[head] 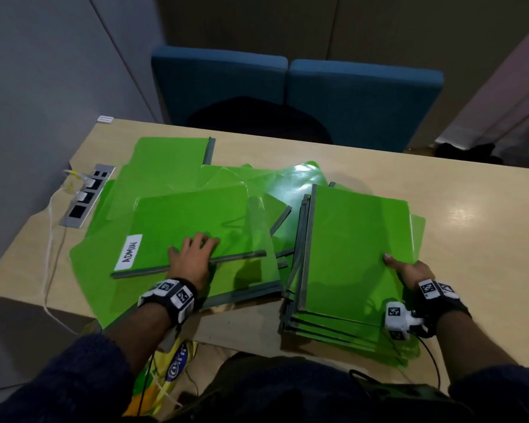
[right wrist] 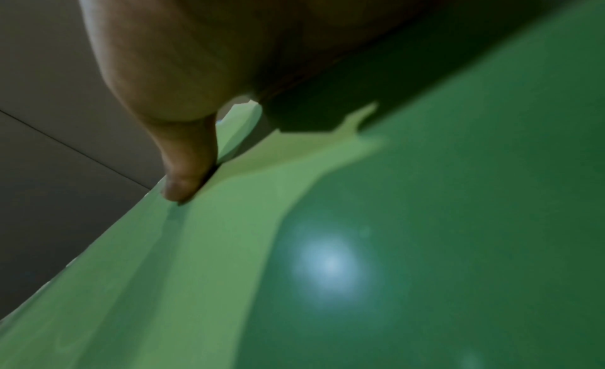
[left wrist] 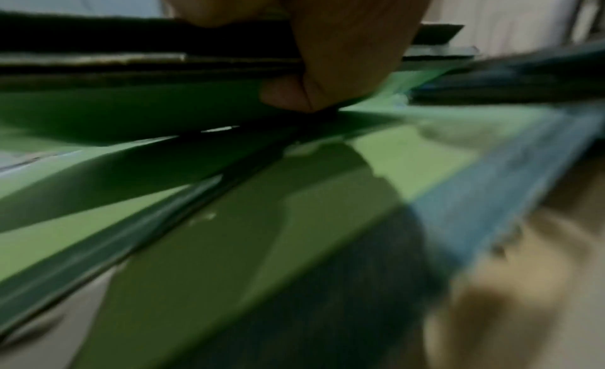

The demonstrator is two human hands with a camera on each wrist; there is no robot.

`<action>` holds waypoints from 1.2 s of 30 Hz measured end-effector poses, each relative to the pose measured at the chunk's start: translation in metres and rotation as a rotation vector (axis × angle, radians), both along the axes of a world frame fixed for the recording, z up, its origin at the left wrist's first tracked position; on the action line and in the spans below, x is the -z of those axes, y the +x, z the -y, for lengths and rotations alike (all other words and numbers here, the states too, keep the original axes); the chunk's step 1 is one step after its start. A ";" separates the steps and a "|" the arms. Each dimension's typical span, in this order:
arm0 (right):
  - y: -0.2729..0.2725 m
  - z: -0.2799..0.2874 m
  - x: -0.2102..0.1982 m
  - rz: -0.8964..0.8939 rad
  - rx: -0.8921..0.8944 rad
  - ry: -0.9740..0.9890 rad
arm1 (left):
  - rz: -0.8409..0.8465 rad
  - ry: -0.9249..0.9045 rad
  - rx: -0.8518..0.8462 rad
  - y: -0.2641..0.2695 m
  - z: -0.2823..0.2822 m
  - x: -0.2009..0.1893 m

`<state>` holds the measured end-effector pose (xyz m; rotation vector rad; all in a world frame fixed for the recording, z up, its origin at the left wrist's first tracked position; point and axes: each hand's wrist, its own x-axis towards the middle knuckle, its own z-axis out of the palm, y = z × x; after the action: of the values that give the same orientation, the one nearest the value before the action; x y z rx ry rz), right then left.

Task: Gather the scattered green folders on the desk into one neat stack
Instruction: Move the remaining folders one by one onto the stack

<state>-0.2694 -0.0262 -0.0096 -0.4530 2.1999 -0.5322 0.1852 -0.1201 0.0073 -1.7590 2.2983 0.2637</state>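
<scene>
Green folders [head: 177, 184] lie spread on the desk [head: 471, 227], the left hand [head: 193, 254] grips the ADMIN folder [head: 190, 227], the right hand [head: 409, 271] pinches the top of the stack [head: 355, 257], and the shiny covers could slide off.

left hand [head: 193, 254] fingers spread, right hand [head: 411, 271] thumb extended

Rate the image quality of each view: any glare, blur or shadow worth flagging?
Head view: mostly sharp, with ceiling-light glare on a glossy folder and on the desk. Left wrist view: dim, heavy motion blur, the left hand shadowing the green covers. Right wrist view: soft focus, a bright reflection on the top folder.
</scene>
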 end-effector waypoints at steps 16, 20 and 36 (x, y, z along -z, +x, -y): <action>-0.019 -0.006 0.002 0.209 -0.052 -0.023 | -0.467 -0.030 1.088 -0.111 0.029 -0.049; -0.014 -0.007 -0.006 0.145 -0.112 0.015 | -0.388 0.027 1.099 -0.129 0.023 -0.027; 0.000 -0.018 0.006 0.186 0.133 -0.161 | -0.714 0.393 -0.319 -0.200 0.007 -0.023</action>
<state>-0.2693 -0.0084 -0.0156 -0.3285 2.0258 -0.7951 -0.0147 -0.1271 0.0307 -2.0068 2.1049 1.4978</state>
